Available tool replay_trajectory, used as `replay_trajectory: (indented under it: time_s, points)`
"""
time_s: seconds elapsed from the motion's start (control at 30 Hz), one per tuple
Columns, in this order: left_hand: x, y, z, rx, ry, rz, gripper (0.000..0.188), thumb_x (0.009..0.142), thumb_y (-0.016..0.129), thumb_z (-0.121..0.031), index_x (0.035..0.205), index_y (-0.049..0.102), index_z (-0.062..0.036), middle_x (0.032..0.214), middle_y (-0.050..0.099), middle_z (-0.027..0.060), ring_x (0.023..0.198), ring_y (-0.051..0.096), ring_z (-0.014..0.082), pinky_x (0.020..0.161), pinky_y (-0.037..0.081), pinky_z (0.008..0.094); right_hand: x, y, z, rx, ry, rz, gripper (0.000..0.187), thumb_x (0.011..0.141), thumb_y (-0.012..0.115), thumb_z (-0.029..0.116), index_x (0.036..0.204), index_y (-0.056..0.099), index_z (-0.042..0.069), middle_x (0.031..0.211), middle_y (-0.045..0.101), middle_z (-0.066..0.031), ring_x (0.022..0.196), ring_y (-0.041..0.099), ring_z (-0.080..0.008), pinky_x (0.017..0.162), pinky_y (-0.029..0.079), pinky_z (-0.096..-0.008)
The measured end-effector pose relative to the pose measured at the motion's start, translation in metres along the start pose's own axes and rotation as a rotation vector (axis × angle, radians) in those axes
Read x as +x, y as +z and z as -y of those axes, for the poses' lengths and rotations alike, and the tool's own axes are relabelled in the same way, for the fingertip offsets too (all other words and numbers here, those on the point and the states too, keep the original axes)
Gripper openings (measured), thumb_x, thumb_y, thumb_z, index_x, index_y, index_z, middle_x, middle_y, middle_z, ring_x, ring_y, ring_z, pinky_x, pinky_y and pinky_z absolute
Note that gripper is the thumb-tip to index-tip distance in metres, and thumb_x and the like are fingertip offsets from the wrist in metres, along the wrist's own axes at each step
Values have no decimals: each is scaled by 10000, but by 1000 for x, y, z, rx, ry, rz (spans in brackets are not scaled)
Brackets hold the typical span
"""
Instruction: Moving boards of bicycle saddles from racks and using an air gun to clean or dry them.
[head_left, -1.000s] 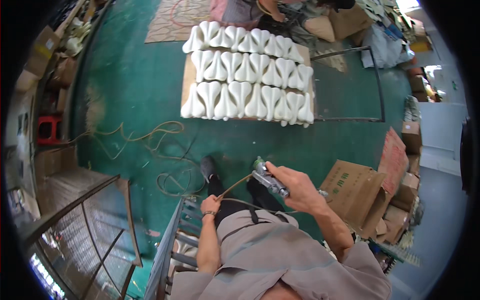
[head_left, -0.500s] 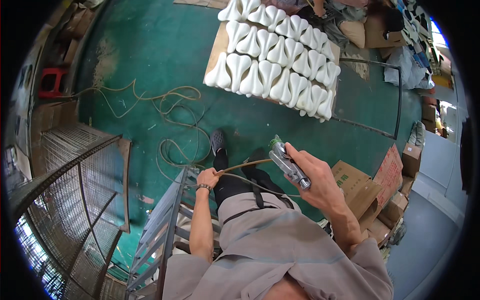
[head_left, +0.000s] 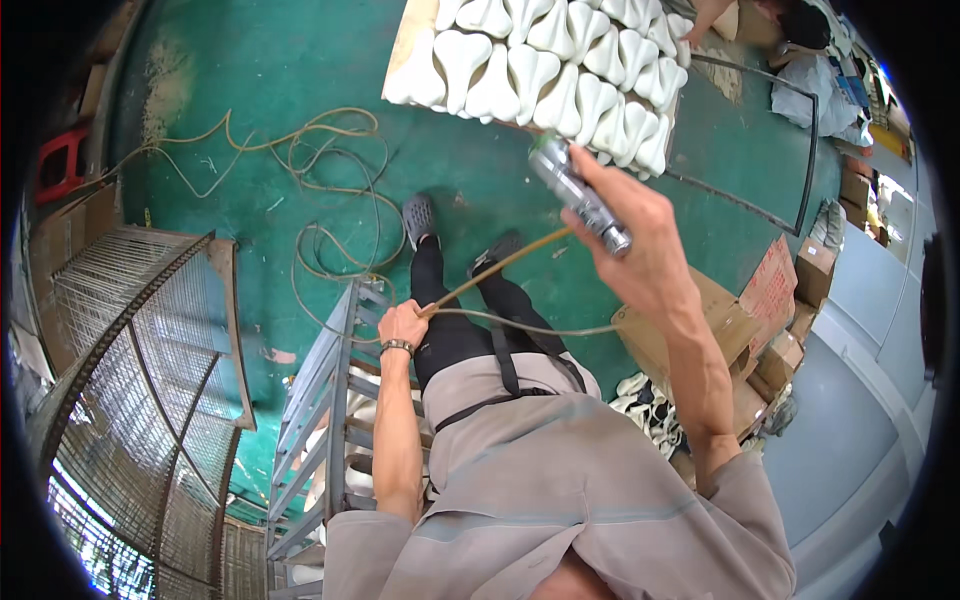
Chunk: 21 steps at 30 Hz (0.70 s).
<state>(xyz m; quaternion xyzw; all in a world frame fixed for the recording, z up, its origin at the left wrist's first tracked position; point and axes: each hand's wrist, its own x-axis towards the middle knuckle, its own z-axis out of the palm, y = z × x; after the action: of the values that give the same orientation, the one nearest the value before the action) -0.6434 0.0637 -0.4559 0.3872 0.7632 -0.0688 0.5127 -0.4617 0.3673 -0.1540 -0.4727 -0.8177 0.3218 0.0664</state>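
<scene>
The top edge cuts off some white pieces (head_left: 535, 68) while the right grip (head_left: 640, 228) partly hides the silver tool (head_left: 582, 197).

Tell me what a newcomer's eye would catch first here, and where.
Rows of white bone-shaped pieces on a board at the top stand out most. Just below them, the right hand grips a silvery spray gun. Left of centre, the left hand holds an amber hose.

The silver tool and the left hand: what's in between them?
A yellowish hose stretches from the left hand toward the silver tool in the right hand; in the head view, it crosses over the person's dark-clad legs.
</scene>
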Motion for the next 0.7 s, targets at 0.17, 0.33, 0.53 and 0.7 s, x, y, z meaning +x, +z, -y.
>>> replay_trajectory:
  time_s: [0.17,0.33,0.53,0.7]
  points:
    - [-2,-5,5,3,-20,-24,510,931,693,-602,879,753,-97,869,749,221,903,718,448,767,553,537,-9,-2,7,-7,23,161,627,835,777,-42,1434,599,14,1079,708,-194,929,704,-341,858,546,-377]
    - [0,-3,-6,62,14,6,504,941,688,-590,863,739,-94,848,744,216,878,716,453,753,548,542,-10,5,-2,-7,57,161,615,841,770,-44,1430,604,20,1055,709,-189,906,699,-342,843,544,-368]
    - [0,1,-8,12,2,1,499,944,682,-590,866,742,-101,856,746,218,875,720,450,752,553,543,-11,0,-3,-10,37,115,627,844,768,-48,1444,599,21,1070,711,-185,885,688,-310,819,539,-344]
    - [-14,-17,-17,149,-98,25,515,960,662,-559,949,772,-56,944,757,249,936,729,459,791,570,550,-14,0,-5,5,71,124,660,828,771,-64,1455,589,27,1071,711,-181,901,693,-327,832,540,-358]
